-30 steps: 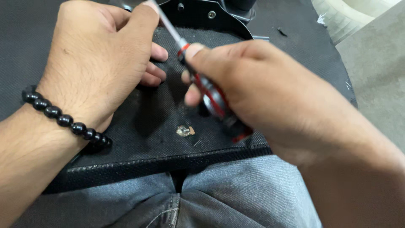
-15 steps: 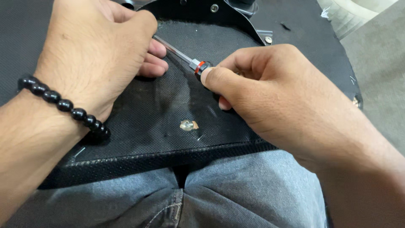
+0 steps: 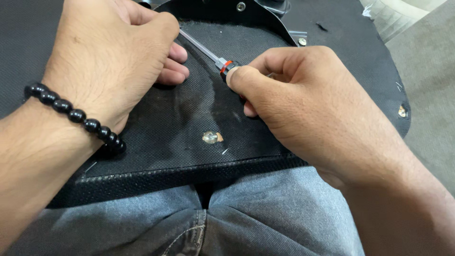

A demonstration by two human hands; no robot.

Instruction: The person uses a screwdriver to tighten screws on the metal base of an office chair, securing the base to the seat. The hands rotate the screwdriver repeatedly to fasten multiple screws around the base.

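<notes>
Right hand (image 3: pixel 308 99) closed around the screwdriver (image 3: pixel 208 52), left hand (image 3: pixel 113 61) steadying its tip near the black panel's (image 3: pixel 199 114) far edge: driving there looks underway, calling for firm, aligned turning.

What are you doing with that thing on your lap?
A person has a black fabric-covered panel lying across their lap. The right hand grips a screwdriver by its handle, the shaft pointing up toward the left hand, which covers the tip. A small screw sits in the panel near its front edge.
</notes>
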